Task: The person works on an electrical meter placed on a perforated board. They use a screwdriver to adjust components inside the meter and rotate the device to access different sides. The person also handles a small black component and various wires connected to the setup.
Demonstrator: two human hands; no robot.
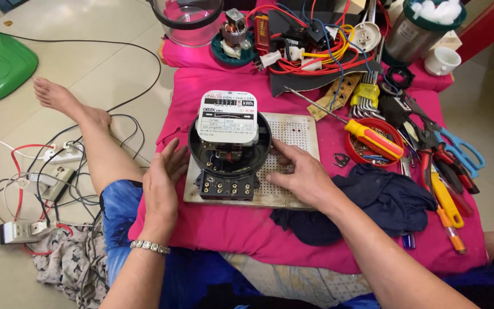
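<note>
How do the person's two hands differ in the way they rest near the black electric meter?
The left hand stands on its edge beside the electric meter, palm turned toward the round black housing, while the right hand lies palm down, fingers spread on the perforated white board. The left hand's wrist carries a silver bracelet; the right hand's wrist is bare. Both hands are empty and flank the meter.

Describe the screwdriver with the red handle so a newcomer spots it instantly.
Start at the pink cloth, then go right of the perforated white board to the round red dish. The screwdriver lies diagonally across it, the only tool with a red-and-yellow handle and a long bare shaft.
</note>
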